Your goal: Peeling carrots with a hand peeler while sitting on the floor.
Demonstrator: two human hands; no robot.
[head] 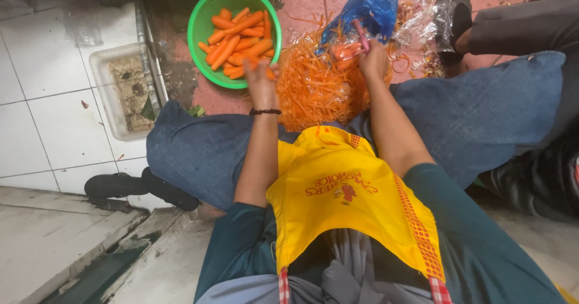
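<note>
Left hand [260,78] at green bowl [205,44] rim, fingers closed on a peeled carrot [256,63], bowl close for easy drop; right hand [373,60] grips pink-handled peeler [362,35] over peel pile [313,90], blue bag [368,5] just beyond.

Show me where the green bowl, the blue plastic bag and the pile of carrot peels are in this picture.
green bowl [204,14]: head view, on its bare inner left wall.
blue plastic bag [373,3]: head view, on its middle.
pile of carrot peels [309,90]: head view, on the heap's centre.
</note>
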